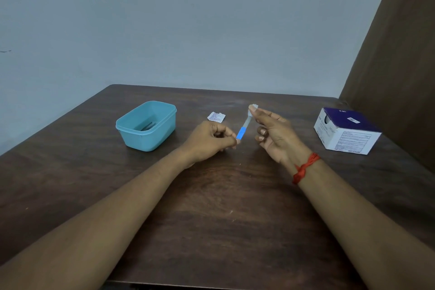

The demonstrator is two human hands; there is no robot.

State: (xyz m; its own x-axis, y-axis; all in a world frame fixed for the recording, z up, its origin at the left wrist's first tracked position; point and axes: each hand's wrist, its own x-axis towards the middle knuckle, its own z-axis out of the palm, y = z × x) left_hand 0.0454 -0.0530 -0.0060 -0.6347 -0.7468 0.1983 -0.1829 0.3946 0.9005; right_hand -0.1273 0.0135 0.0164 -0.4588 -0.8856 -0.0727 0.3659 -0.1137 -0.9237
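A thin strip point(243, 128), blue at its lower part and pale grey above, is held slanted above the middle of the dark wooden table point(211, 207). My left hand point(209, 141) pinches its lower blue end with curled fingers. My right hand point(273, 132) pinches the strip's upper white end between thumb and forefinger, the other fingers loosely bent. A red thread is tied round my right wrist.
A light blue plastic tub point(147, 125) stands at the left with something dark inside. A small torn white sachet point(216, 116) lies behind my hands. A purple and white carton point(346, 130) sits at the right. A brown curtain hangs at the right.
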